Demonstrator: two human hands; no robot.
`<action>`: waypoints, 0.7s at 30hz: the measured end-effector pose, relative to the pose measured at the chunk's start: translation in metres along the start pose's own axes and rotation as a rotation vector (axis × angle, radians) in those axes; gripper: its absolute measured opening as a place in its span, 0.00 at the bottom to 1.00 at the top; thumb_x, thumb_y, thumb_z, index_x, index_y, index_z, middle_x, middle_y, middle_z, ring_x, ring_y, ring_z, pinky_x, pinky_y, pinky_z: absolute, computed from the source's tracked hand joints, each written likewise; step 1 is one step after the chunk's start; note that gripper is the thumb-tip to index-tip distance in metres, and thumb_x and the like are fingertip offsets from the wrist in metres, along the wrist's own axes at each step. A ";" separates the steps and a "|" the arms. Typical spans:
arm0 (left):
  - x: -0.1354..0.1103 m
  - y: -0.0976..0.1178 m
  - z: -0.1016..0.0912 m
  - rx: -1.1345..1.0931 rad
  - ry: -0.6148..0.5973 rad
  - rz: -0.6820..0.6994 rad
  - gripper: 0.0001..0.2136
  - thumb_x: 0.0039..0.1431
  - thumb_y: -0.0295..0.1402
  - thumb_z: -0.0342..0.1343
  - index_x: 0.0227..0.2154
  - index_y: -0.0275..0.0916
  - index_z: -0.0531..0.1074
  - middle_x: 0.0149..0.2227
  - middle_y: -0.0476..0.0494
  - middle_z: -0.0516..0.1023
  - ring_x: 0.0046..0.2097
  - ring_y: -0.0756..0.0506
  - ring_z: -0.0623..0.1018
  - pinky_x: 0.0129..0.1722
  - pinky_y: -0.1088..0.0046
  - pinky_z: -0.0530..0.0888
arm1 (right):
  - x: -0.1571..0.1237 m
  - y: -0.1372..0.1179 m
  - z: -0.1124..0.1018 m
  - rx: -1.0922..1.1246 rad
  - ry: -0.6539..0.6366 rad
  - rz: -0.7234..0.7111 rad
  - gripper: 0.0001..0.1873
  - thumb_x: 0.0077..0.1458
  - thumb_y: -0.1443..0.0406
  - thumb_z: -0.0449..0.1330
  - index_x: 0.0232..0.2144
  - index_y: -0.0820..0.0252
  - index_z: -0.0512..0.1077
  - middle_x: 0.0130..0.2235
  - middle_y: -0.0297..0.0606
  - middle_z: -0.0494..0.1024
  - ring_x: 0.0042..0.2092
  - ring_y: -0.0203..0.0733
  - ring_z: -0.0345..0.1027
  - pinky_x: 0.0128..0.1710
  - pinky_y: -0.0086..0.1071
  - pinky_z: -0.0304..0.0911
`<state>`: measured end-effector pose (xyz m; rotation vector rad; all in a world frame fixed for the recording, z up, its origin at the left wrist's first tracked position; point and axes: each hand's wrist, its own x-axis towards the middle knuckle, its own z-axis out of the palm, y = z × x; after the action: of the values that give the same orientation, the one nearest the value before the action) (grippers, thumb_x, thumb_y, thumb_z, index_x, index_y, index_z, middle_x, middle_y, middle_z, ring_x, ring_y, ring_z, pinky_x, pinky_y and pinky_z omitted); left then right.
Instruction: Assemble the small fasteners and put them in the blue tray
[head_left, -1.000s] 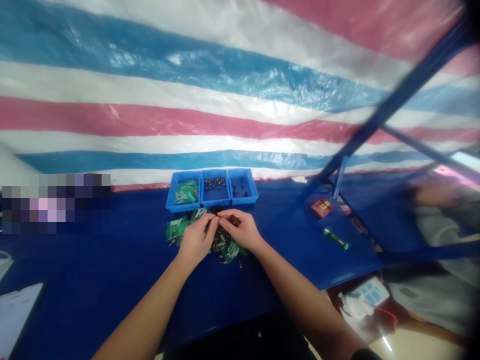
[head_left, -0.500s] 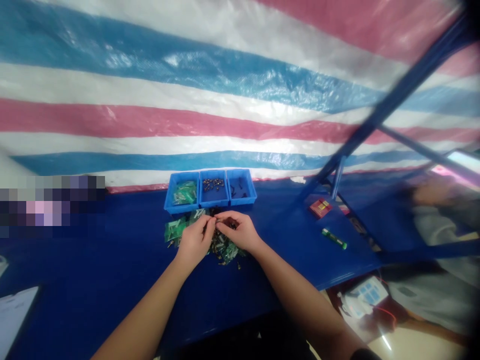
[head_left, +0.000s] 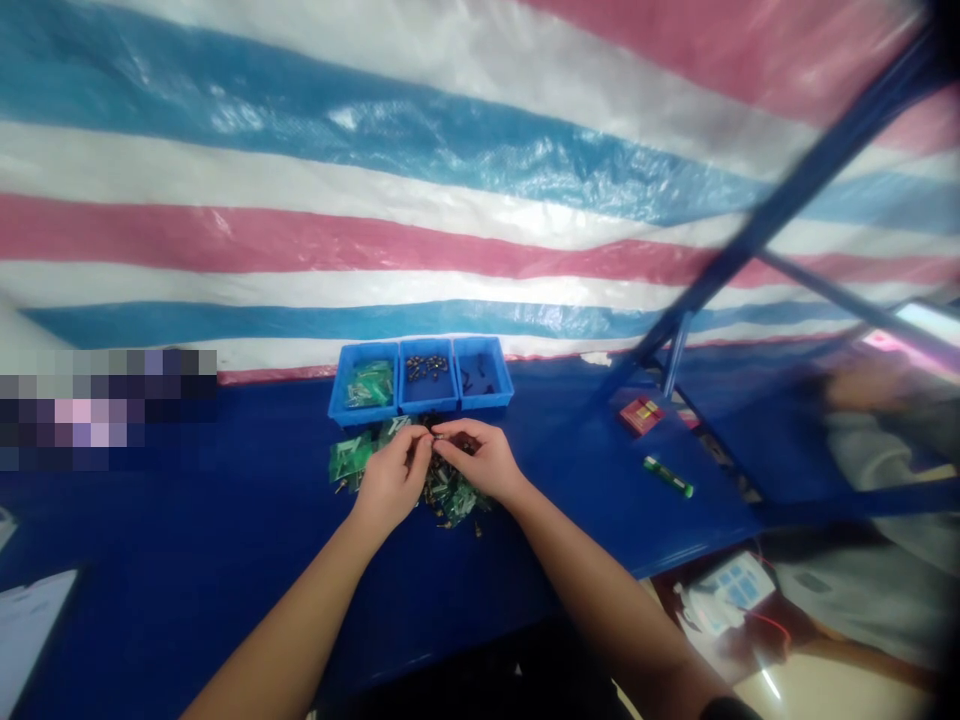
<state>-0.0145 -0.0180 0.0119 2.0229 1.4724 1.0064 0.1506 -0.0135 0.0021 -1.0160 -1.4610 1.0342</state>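
Observation:
My left hand (head_left: pixel 395 472) and my right hand (head_left: pixel 484 460) meet fingertip to fingertip above a pile of small parts (head_left: pixel 453 497). Both are pinched closed around something small and dark metallic, too tiny to name. Under and around the fingers lie green-and-clear plastic packets (head_left: pixel 351 458) and loose brass-coloured pieces. Just behind the hands stand three joined blue bins. The left bin (head_left: pixel 335 398) contains green packets, the middle bin (head_left: pixel 442 402) small round metal parts, and the right bin (head_left: pixel 498 400) a few black pieces. My hands cover part of the pile.
On the right of the blue table (head_left: pixel 585 480) lie a red box (head_left: pixel 641 415) and a green tube (head_left: pixel 668 477). A slanted blue metal post (head_left: pixel 750 235) rises there. Beyond it sits another person (head_left: pixel 877 450). A white sheet (head_left: pixel 34 625) rests at the lower left; striped sheeting hangs behind.
Both hands stay over the pile with only slight finger movement at the pinch. The bins and the other things lie where they were.

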 end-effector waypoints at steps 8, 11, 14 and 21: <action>0.001 -0.002 0.000 0.066 0.013 0.040 0.13 0.66 0.39 0.45 0.31 0.40 0.70 0.21 0.52 0.71 0.23 0.51 0.72 0.25 0.77 0.65 | -0.001 0.002 0.004 -0.003 -0.009 -0.008 0.14 0.54 0.59 0.64 0.42 0.56 0.78 0.39 0.39 0.81 0.36 0.39 0.74 0.36 0.32 0.70; 0.001 -0.002 0.000 0.079 0.021 0.043 0.13 0.66 0.38 0.45 0.30 0.39 0.70 0.21 0.52 0.70 0.23 0.51 0.72 0.25 0.77 0.64 | -0.001 0.002 0.003 -0.014 -0.010 -0.001 0.14 0.53 0.58 0.64 0.42 0.56 0.79 0.39 0.39 0.82 0.35 0.39 0.74 0.36 0.33 0.71; 0.000 -0.002 -0.001 0.039 0.010 0.022 0.13 0.67 0.39 0.45 0.31 0.39 0.71 0.22 0.52 0.71 0.23 0.51 0.72 0.26 0.77 0.65 | -0.001 0.001 0.002 -0.018 0.003 0.003 0.14 0.53 0.58 0.64 0.42 0.56 0.79 0.40 0.39 0.82 0.37 0.40 0.75 0.39 0.34 0.72; 0.000 -0.003 0.000 -0.014 -0.014 0.004 0.11 0.67 0.40 0.46 0.40 0.40 0.70 0.29 0.50 0.76 0.28 0.50 0.75 0.29 0.77 0.68 | 0.000 -0.001 0.002 -0.005 -0.002 -0.009 0.14 0.54 0.58 0.64 0.41 0.57 0.79 0.41 0.40 0.82 0.40 0.41 0.76 0.42 0.36 0.72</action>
<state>-0.0162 -0.0174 0.0100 2.0192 1.4508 0.9997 0.1486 -0.0135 0.0027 -1.0114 -1.4692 1.0253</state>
